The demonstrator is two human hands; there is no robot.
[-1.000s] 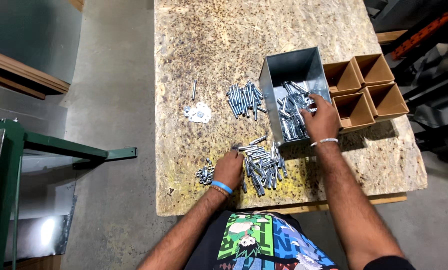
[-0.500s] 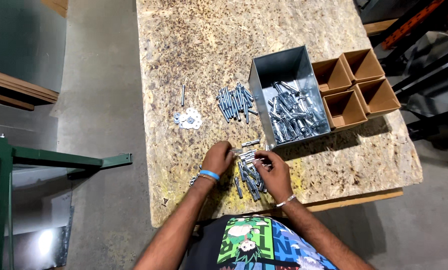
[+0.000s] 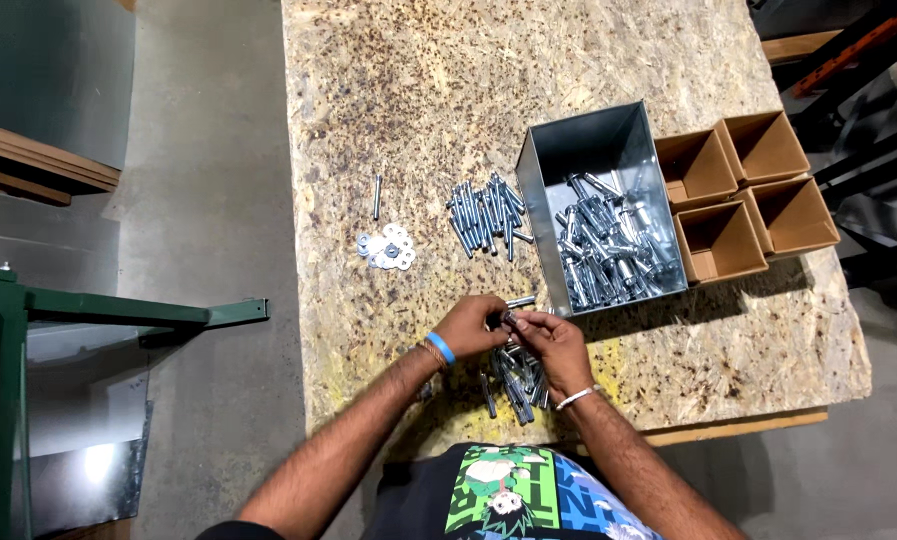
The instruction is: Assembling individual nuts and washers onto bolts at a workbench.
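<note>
Bolt (image 3: 516, 318) pinched between both hands (image 3: 513, 330), grey metal bin (image 3: 593, 150) beside four brown cardboard boxes (image 3: 743, 190)

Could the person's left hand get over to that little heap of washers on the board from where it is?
Probably yes. The left hand is busy, pinching a bolt together with the right hand, but the washers lie up and to its left on bare table, with nothing in between.
</note>
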